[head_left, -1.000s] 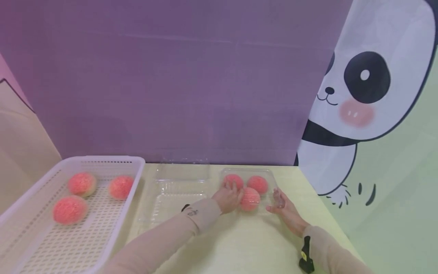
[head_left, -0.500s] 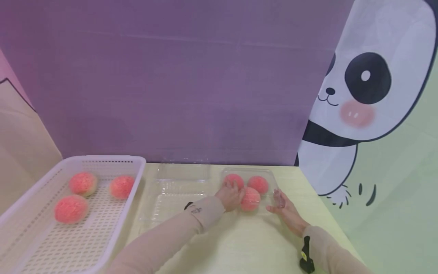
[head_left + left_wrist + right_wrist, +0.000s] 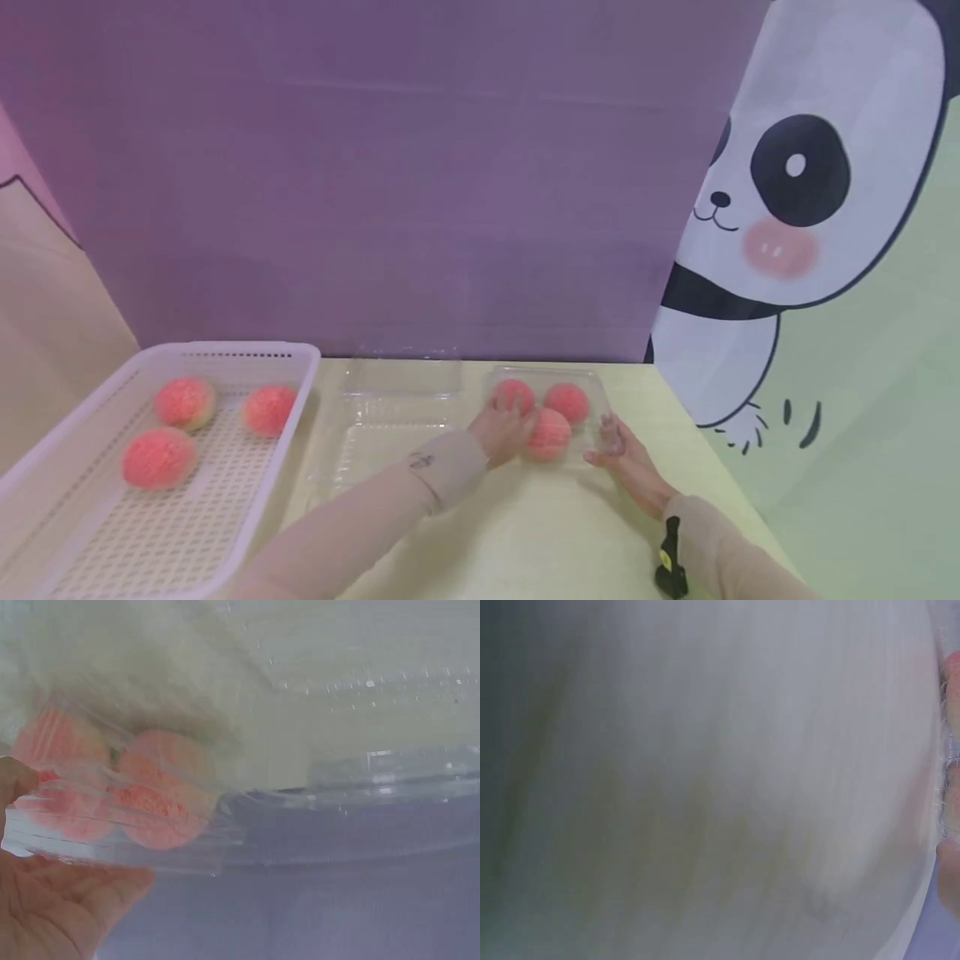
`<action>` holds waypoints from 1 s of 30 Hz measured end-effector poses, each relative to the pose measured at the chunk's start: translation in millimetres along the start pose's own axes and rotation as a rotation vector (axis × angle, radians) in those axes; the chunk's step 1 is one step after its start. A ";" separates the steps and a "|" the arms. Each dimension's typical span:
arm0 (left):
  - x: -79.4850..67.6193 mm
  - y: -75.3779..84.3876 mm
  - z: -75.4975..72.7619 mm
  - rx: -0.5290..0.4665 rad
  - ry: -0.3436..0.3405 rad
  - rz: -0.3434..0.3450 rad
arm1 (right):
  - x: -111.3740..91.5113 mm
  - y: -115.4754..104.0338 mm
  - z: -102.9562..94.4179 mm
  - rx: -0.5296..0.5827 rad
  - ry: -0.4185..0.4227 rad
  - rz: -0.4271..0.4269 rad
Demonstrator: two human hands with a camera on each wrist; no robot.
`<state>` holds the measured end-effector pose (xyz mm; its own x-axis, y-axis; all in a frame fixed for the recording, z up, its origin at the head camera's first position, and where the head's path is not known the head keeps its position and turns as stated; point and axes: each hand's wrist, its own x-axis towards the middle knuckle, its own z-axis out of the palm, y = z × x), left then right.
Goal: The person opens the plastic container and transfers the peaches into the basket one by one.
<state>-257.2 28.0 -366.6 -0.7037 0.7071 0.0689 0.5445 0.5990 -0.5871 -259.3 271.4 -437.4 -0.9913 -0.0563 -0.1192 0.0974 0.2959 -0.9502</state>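
Note:
A clear plastic clamshell box (image 3: 585,379) with pink peaches stands at the back right of the table. Three peaches show in the head view, one of them the front peach (image 3: 549,435). My left hand (image 3: 504,427) holds the box's left side, its fingers overlapping the left peach (image 3: 512,393). In the left wrist view the box wall runs between thumb and fingers (image 3: 82,896), with two peaches (image 3: 165,791) behind the plastic. My right hand (image 3: 626,462) grips the right side, thumb towards the front. The right wrist view is mostly filled by a pale blurred surface, a fingertip (image 3: 949,874) at its edge.
An opened clear plastic box (image 3: 397,433) lies left of the peach box, partly behind my left forearm. At the far left stands a white perforated basket (image 3: 247,533) holding three peaches (image 3: 159,458). A purple backdrop (image 3: 412,183) rises behind the table (image 3: 555,533).
Both hands stay at the sides of the box, and the peaches keep their places. The head view shifts only slightly.

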 end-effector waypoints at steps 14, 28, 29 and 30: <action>19.8 19.0 1.1 -0.198 -0.067 -0.074 | 5.3 -2.0 -1.4 -0.014 0.005 -0.007; 31.4 25.8 -0.4 -0.122 0.017 -0.026 | 5.6 -3.5 1.7 0.001 0.006 -0.003; 32.4 26.3 -0.1 -0.111 0.034 -0.022 | 5.2 -3.3 1.4 0.004 0.008 -0.003; 33.6 27.0 0.7 -0.097 0.047 -0.015 | 4.7 -3.1 1.2 0.006 0.009 -0.002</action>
<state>-266.5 67.7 -380.7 -0.6913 0.7132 0.1159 0.5775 0.6417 -0.5047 -264.2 269.1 -435.4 -0.9922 -0.0488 -0.1145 0.0957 0.2897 -0.9523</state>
